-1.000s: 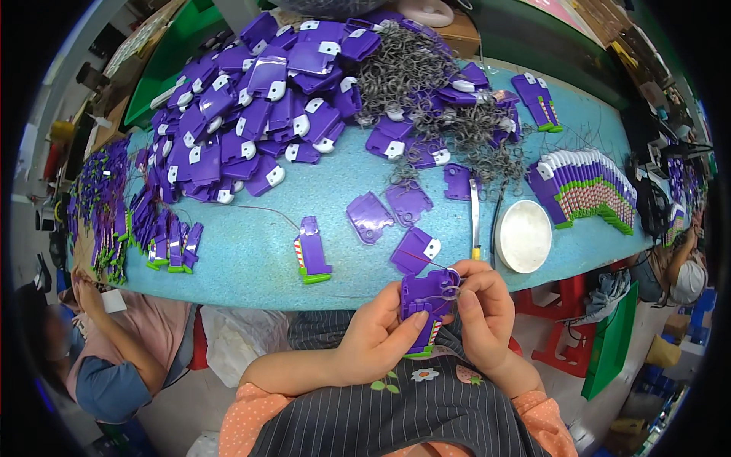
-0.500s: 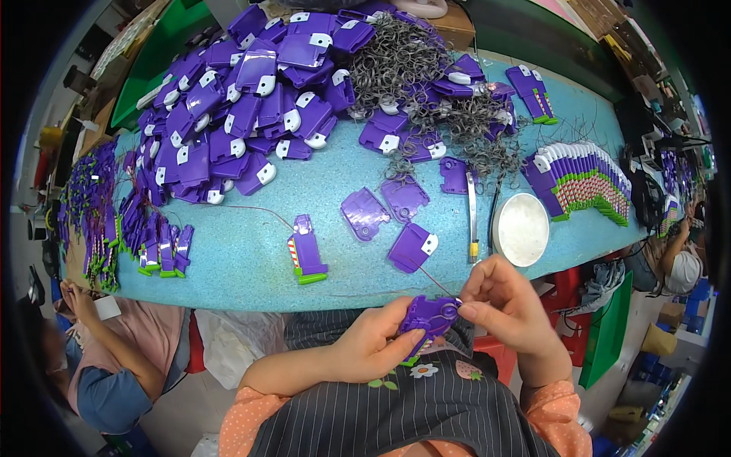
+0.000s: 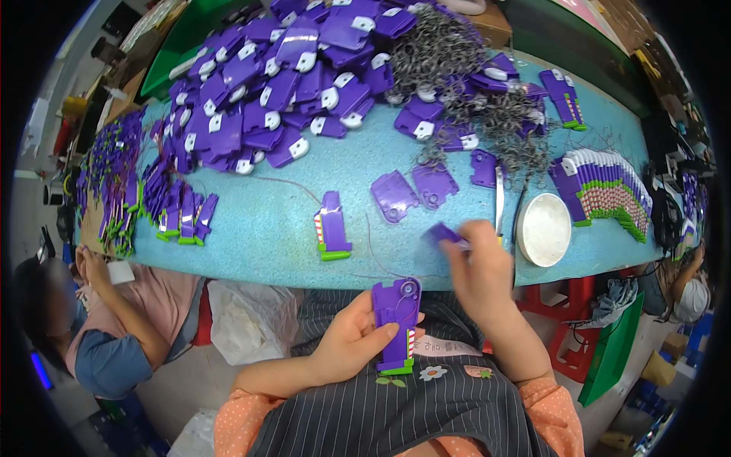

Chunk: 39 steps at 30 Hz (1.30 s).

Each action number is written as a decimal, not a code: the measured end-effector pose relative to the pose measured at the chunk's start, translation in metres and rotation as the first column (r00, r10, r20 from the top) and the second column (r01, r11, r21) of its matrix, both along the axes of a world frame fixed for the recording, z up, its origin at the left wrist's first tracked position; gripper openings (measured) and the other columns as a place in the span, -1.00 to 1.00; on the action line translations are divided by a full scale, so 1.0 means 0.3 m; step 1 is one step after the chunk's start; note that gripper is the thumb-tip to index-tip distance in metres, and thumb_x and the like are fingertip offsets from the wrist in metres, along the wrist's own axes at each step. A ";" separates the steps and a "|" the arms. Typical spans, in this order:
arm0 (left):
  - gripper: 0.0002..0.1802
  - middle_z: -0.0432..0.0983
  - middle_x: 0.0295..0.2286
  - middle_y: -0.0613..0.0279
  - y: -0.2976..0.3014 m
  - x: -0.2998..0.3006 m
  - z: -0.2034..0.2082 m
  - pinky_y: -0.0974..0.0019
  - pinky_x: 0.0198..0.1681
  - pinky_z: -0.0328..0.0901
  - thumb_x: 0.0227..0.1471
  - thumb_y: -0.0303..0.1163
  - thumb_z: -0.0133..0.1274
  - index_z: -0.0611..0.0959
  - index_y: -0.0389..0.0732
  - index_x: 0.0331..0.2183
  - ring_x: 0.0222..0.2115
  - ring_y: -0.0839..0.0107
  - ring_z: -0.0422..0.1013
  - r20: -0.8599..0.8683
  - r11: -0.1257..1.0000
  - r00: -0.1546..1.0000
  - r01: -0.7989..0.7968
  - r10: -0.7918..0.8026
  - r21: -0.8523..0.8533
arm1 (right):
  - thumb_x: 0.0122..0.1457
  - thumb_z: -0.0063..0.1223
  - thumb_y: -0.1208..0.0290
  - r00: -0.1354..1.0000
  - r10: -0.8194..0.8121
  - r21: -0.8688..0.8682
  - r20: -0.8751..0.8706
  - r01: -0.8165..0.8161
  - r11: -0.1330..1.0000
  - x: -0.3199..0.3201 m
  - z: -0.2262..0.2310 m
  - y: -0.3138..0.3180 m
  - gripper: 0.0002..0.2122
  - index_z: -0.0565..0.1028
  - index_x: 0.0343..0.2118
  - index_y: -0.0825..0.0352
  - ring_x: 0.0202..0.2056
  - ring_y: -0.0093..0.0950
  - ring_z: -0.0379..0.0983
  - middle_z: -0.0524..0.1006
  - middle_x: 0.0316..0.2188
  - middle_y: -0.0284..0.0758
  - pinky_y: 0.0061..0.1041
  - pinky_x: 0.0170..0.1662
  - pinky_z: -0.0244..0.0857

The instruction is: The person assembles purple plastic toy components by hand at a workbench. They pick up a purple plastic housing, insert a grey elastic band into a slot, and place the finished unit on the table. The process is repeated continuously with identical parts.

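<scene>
My left hand (image 3: 349,339) is closed around a purple plastic half-shell (image 3: 394,320) with a green foot end and a red-and-white striped edge. Its hollow inside faces up, showing a round boss near the top, and a thin wire runs from it onto the table. My right hand (image 3: 487,270), smeared by motion, pinches a small purple cover (image 3: 444,233) just above the table. Beyond it lie two loose purple shells (image 3: 394,196). Left of these rests a purple leg-shaped piece (image 3: 333,225) with a green foot and a trailing wire.
A big heap of purple covers with white corners (image 3: 266,99) fills the far left, beside tangled grey metal rings (image 3: 442,53). To the right are a white round dish (image 3: 543,231), a cutter (image 3: 499,199) and a row of stacked leg pieces (image 3: 605,194). A co-worker (image 3: 122,335) sits at left.
My right hand has left the held shell, moved forward and picked up the purple cover from the table. My left hand has turned the shell upright, foot toward me. The whole view has shifted.
</scene>
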<state>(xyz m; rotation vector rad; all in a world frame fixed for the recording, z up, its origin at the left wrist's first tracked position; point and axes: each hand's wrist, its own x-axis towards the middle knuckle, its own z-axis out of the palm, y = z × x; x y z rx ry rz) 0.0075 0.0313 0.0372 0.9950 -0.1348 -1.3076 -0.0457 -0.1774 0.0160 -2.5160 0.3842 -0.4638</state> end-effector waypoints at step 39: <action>-0.70 0.49 -0.50 0.19 -0.042 0.002 -0.011 0.46 -0.46 0.30 0.11 -0.48 -0.09 0.33 -0.34 -0.11 -0.51 0.55 0.42 0.610 0.997 0.790 0.070 -0.069 0.023 | 0.02 0.12 0.60 0.985 0.054 0.985 0.167 -0.169 0.034 -0.109 0.041 0.095 -0.86 0.35 -0.42 0.32 -0.36 -0.61 0.30 0.36 -0.40 -0.39 -0.58 -0.27 0.20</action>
